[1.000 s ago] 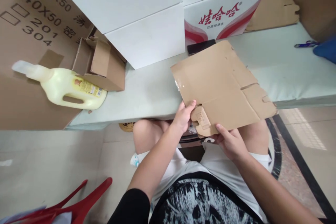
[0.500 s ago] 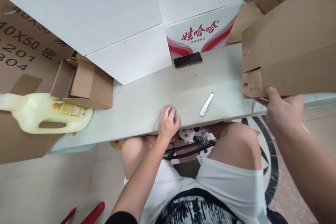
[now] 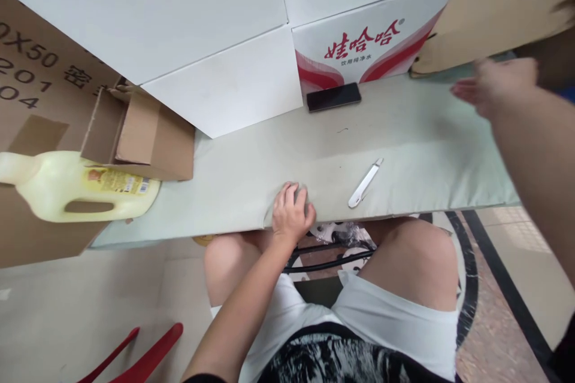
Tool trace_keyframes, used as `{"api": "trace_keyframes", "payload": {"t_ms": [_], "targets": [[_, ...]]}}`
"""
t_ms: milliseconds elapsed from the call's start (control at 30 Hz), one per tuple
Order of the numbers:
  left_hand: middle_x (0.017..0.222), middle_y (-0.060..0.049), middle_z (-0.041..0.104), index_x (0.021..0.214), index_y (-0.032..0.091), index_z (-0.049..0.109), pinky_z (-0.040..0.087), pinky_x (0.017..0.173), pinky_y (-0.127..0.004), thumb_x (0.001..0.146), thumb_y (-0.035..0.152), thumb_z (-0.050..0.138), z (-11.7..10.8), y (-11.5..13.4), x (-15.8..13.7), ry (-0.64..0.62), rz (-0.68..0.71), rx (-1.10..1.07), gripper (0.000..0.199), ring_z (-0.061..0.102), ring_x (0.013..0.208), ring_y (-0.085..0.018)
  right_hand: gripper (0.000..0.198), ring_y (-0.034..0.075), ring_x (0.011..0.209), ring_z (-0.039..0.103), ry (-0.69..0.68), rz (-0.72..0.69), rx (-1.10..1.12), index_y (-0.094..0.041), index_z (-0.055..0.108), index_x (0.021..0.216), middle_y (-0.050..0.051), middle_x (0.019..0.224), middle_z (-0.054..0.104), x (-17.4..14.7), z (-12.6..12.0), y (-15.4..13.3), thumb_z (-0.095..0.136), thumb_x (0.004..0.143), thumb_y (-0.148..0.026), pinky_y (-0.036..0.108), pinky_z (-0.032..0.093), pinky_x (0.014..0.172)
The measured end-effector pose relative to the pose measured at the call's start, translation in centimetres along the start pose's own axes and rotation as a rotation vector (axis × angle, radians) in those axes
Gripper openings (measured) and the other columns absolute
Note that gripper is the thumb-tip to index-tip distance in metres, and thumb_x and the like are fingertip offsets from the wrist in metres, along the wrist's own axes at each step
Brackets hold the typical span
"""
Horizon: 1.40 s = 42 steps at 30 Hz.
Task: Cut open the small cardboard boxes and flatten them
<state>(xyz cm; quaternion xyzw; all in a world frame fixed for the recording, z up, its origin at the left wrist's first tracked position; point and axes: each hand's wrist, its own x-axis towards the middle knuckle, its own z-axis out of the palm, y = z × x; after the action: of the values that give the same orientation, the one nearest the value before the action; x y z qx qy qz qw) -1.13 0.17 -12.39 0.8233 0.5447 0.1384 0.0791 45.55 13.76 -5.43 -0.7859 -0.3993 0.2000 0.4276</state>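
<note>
My left hand (image 3: 293,210) rests on the front edge of the cloth-covered bench (image 3: 238,173), its fingers loosely bent on the cloth and holding nothing. Out to the right, my right hand (image 3: 503,87) hovers above the bench, a little blurred, with its fingers stretched out and nothing in them. Beyond it stands a cardboard box (image 3: 498,9) at the back right. Between my hands lies a white utility knife (image 3: 366,183). A black phone (image 3: 333,97) lies at the foot of a white carton with red print (image 3: 372,48).
White cartons (image 3: 215,84) are stacked along the back. On the left are an open small cardboard box (image 3: 166,143), a pale yellow jug with a handle (image 3: 49,191) lying on its side, and a large printed carton (image 3: 27,119). Something red (image 3: 153,353) is on the floor.
My right hand has let go of the cardboard box and moved up and away from the front edge. That box now stands farther back. My left hand stays in place.
</note>
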Motion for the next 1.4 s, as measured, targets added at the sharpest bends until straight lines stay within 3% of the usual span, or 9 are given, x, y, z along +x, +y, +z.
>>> {"api": "trace_keyframes", "payload": {"t_ms": [67, 133, 300, 467, 667, 933, 1133, 1267, 1400], "targets": [[0.137, -0.017, 0.064, 0.127, 0.018, 0.070, 0.044, 0.117, -0.051, 0.088, 0.031, 0.058, 0.1, 0.0, 0.0, 0.006, -0.003, -0.009, 0.043, 0.052, 0.141, -0.037, 0.034, 0.029, 0.090, 0.075, 0.054, 0.224, 0.134, -0.023, 0.049, 0.119, 0.011, 0.098, 0.070, -3.8, 1.7, 0.6, 0.055, 0.089, -0.037, 0.050, 0.060, 0.072], [0.137, -0.018, 0.064, 0.127, 0.018, 0.070, 0.044, 0.117, -0.052, 0.087, 0.030, 0.059, 0.2, 0.1, 0.0, 0.008, 0.000, -0.026, 0.043, 0.052, 0.140, -0.038, 0.035, 0.027, 0.091, 0.074, 0.069, 0.228, 0.207, -0.023, 0.049, 0.118, 0.009, 0.102, 0.070, -9.9, 3.7, 0.6, 0.057, 0.085, -0.033, 0.051, 0.060, 0.084], [0.135, -0.020, 0.064, 0.125, 0.014, 0.069, 0.045, 0.116, -0.057, 0.088, 0.028, 0.059, 0.3, 0.2, 0.3, 0.033, 0.012, -0.073, 0.041, 0.052, 0.139, -0.042, 0.033, 0.029, 0.114, 0.068, -0.117, -0.164, 0.035, -0.020, 0.056, 0.117, 0.015, 0.118, 0.072, -24.8, 9.2, -1.2, 0.053, 0.089, -0.036, 0.051, 0.051, 0.104], [0.123, -0.014, 0.070, 0.112, 0.017, 0.068, 0.052, 0.112, -0.048, 0.092, 0.016, 0.049, -0.2, -0.9, 0.0, 0.119, 0.025, -0.377, 0.027, 0.064, 0.126, -0.028, 0.035, 0.031, 0.124, 0.063, -0.323, -0.566, -0.141, -0.016, 0.063, 0.122, 0.017, 0.129, 0.069, -32.2, 15.0, -3.5, 0.048, 0.093, -0.029, 0.049, 0.049, 0.107], [0.127, -0.012, 0.068, 0.114, 0.020, 0.062, 0.054, 0.110, -0.043, 0.092, 0.016, 0.050, -5.0, -7.8, -3.0, 0.238, -0.056, -0.373, 0.025, 0.066, 0.123, -0.023, 0.035, 0.029, 0.135, 0.055, -0.228, -0.850, -0.502, -0.018, 0.066, 0.127, 0.010, 0.142, 0.065, -34.4, 17.9, -3.8, 0.047, 0.099, -0.026, 0.045, 0.037, 0.114], [0.129, -0.014, 0.062, 0.115, 0.020, 0.060, 0.042, 0.121, -0.047, 0.085, 0.021, 0.058, -16.8, -19.7, -2.7, 0.454, -0.226, 0.018, 0.030, 0.058, 0.132, -0.027, 0.034, 0.028, 0.131, 0.057, -0.155, -0.894, -0.606, -0.016, 0.068, 0.124, 0.010, 0.136, 0.068, -34.6, 18.0, -3.5, 0.048, 0.098, -0.027, 0.044, 0.036, 0.110], [0.151, -0.016, 0.053, 0.136, 0.021, 0.053, 0.023, 0.128, -0.061, 0.082, 0.022, 0.066, -22.8, -22.3, 2.3, 0.333, -0.295, 0.252, 0.055, 0.035, 0.152, -0.038, 0.035, 0.029, 0.133, 0.056, -0.179, -0.862, -0.603, -0.016, 0.068, 0.124, 0.011, 0.136, 0.068, -34.7, 18.1, -3.6, 0.048, 0.097, -0.027, 0.045, 0.035, 0.110], [0.121, -0.015, 0.070, 0.118, 0.022, 0.064, 0.040, 0.115, -0.060, 0.086, 0.023, 0.060, -24.0, -23.7, 4.1, 0.198, -0.372, 0.372, 0.032, 0.059, 0.126, -0.037, 0.035, 0.028, 0.132, 0.056, -0.164, -0.874, -0.626, -0.016, 0.068, 0.124, 0.010, 0.136, 0.068, -34.7, 18.1, -3.6, 0.048, 0.097, -0.027, 0.044, 0.035, 0.110], [0.098, -0.007, 0.072, 0.112, 0.028, 0.065, 0.040, 0.114, -0.054, 0.087, 0.025, 0.062, -23.8, -22.8, 3.7, 0.226, -0.223, 0.400, 0.025, 0.063, 0.108, -0.030, 0.036, 0.028, 0.132, 0.055, -0.184, -0.861, -0.622, -0.017, 0.068, 0.125, 0.011, 0.136, 0.068, -34.8, 18.1, -3.8, 0.048, 0.097, -0.027, 0.044, 0.034, 0.111]]}}
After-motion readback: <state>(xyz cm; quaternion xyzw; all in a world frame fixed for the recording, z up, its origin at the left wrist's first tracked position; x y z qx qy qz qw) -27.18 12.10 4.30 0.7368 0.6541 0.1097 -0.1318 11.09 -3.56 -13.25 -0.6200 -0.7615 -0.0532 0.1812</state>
